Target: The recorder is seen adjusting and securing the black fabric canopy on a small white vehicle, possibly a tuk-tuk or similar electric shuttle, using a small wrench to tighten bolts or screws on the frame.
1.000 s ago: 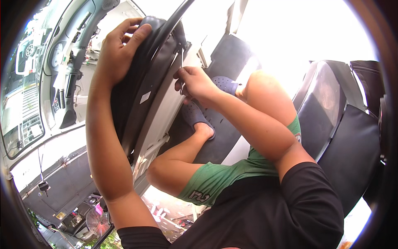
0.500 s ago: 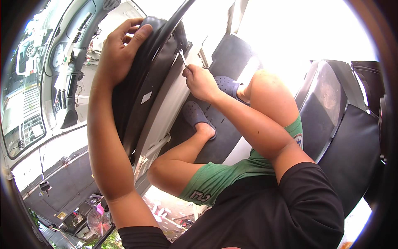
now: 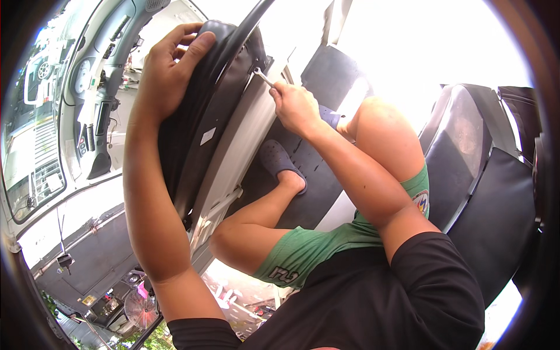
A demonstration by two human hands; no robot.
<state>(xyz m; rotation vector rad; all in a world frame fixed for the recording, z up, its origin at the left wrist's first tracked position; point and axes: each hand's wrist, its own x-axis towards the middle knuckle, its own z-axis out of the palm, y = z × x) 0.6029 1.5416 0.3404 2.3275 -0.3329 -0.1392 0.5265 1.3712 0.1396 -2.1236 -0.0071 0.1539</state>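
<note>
My left hand (image 3: 169, 73) grips the top edge of a black padded seat back (image 3: 192, 125), its thumb lying along the upper surface and the fingers curled over the far side. In my closed right hand (image 3: 297, 108) is a small metal wrench (image 3: 265, 78). The wrench's head meets the lower side of the seat back near its top corner, by a light metal frame rail (image 3: 233, 137). Whatever fastener sits at that head is too small to make out. A black bar (image 3: 248, 29) runs across the seat back's top.
A dark floor mat (image 3: 318, 186) lies under my feet in blue clogs (image 3: 279, 158). Other black seats (image 3: 493, 216) stand at the right. To the left are the vehicle's dashboard (image 3: 87, 116) and windscreen. A fan (image 3: 140, 309) stands outside at the lower left.
My right hand has swung a little to the right, turning the wrench to a flatter slant while its head stays at nearly the same spot. The left hand has barely moved.
</note>
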